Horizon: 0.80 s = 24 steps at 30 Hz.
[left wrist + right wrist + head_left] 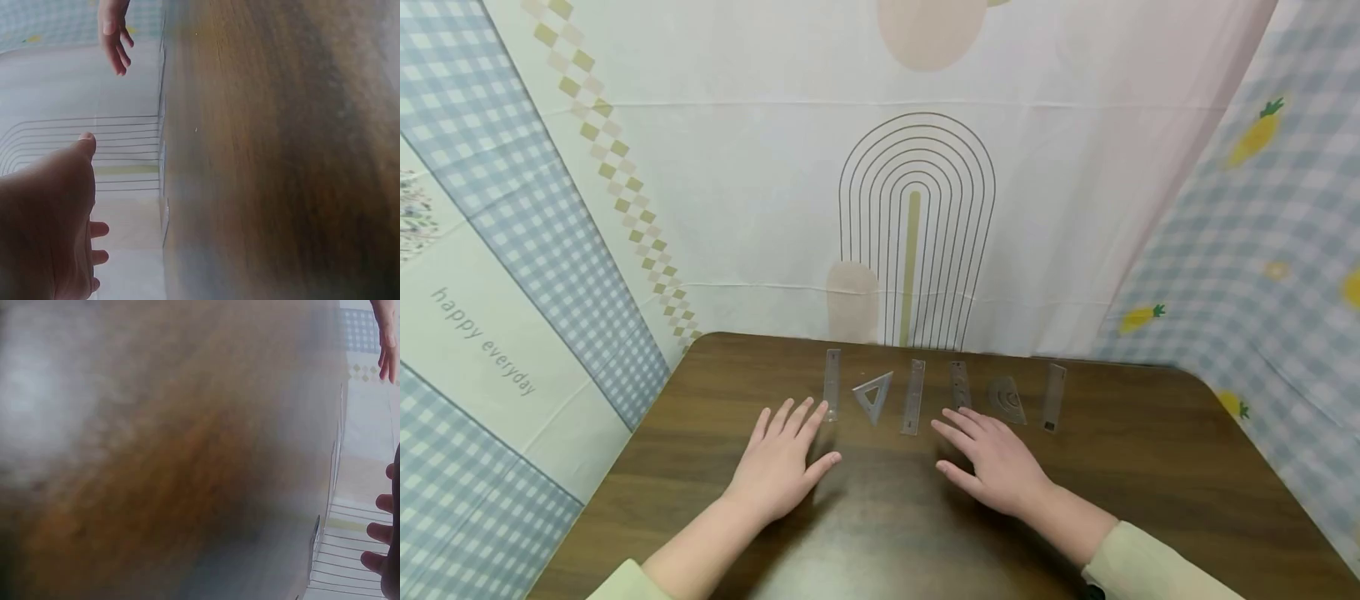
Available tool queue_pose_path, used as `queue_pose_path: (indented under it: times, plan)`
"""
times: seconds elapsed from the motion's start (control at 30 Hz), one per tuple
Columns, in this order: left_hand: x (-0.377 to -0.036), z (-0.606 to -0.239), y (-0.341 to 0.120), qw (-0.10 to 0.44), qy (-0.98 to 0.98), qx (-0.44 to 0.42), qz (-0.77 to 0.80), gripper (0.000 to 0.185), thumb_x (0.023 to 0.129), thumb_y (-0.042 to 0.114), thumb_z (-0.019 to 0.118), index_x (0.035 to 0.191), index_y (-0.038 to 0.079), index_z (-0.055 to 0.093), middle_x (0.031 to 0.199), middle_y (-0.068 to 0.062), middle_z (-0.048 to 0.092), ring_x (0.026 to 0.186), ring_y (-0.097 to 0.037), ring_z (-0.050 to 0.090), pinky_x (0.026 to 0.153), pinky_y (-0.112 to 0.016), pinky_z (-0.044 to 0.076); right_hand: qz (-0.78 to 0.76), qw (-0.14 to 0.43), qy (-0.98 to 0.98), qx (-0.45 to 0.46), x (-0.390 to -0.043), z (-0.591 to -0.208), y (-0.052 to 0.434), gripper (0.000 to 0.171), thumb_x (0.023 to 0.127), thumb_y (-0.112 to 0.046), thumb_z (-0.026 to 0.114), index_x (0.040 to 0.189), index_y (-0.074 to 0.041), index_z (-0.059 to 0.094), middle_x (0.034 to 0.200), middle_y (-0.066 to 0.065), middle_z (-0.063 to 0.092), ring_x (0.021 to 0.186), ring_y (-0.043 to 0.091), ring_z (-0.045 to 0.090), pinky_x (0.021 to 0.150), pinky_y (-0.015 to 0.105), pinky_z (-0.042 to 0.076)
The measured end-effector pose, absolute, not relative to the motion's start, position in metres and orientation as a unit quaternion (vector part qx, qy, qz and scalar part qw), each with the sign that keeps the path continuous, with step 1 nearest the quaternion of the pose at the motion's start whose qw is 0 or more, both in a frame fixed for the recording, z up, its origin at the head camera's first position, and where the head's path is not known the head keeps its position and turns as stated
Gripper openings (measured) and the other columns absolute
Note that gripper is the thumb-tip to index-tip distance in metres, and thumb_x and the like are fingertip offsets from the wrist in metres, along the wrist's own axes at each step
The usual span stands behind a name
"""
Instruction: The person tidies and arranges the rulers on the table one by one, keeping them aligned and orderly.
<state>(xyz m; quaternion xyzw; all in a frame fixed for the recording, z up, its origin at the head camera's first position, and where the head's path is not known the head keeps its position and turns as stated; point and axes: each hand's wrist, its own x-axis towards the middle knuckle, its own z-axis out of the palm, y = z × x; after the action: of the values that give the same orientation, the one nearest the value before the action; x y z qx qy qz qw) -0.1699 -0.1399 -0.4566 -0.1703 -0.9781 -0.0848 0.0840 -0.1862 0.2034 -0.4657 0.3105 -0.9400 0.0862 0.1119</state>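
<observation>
Leftmost ruler (832, 380), long axis twelve-to-six, is sighted at one o'clock from nearer left grip (781, 463), spread and empty like right grip (997, 461).

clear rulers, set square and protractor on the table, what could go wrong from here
The left hand overlaps the leftmost ruler in the head view, so it might nudge that one askew. The right hand overlaps the near end of the third ruler from the left, which could get bumped too. All the pieces look thin and see-through against the dark table, so fingers may fumble for their edges.
</observation>
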Motion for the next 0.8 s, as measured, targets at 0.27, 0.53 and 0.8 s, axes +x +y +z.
queue_pose_path:
  times: [0.27,0.53,0.8]
  plan:
    - [-0.173,-0.457,-0.138,0.067,-0.981,-0.167,-0.077,0.081,0.096,0.071,0.034,0.158,0.018,0.029,0.16,-0.009,0.031,0.148,-0.035,0.023,0.118,-0.057,0.008,0.091,0.115,-0.944,0.295,-0.197,-0.466,0.199,0.058,0.097,-0.053,0.056,0.147,-0.022,0.052,0.15,0.005,0.048,0.137,0.031,0.044,0.107,0.056,0.037]
    - [-0.174,-0.455,-0.137,0.063,-0.982,-0.161,-0.074,0.084,0.095,0.074,0.027,0.159,0.02,0.027,0.16,-0.008,0.031,0.148,-0.034,0.022,0.118,-0.056,0.007,0.082,0.109,-0.947,0.292,-0.204,-0.464,0.189,0.06,0.099,-0.059,0.046,0.148,-0.024,0.05,0.151,0.005,0.046,0.138,0.031,0.043,0.108,0.055,0.036]
    - [-0.175,-0.453,-0.137,0.055,-0.984,-0.154,-0.073,0.078,0.097,0.066,0.04,0.158,0.02,0.029,0.159,-0.009,0.032,0.148,-0.035,0.024,0.118,-0.058,0.011,0.099,0.104,-0.947,0.289,-0.209,-0.462,0.177,0.06,0.099,-0.058,0.047,0.148,-0.023,0.05,0.151,0.005,0.046,0.139,0.032,0.042,0.108,0.055,0.036]
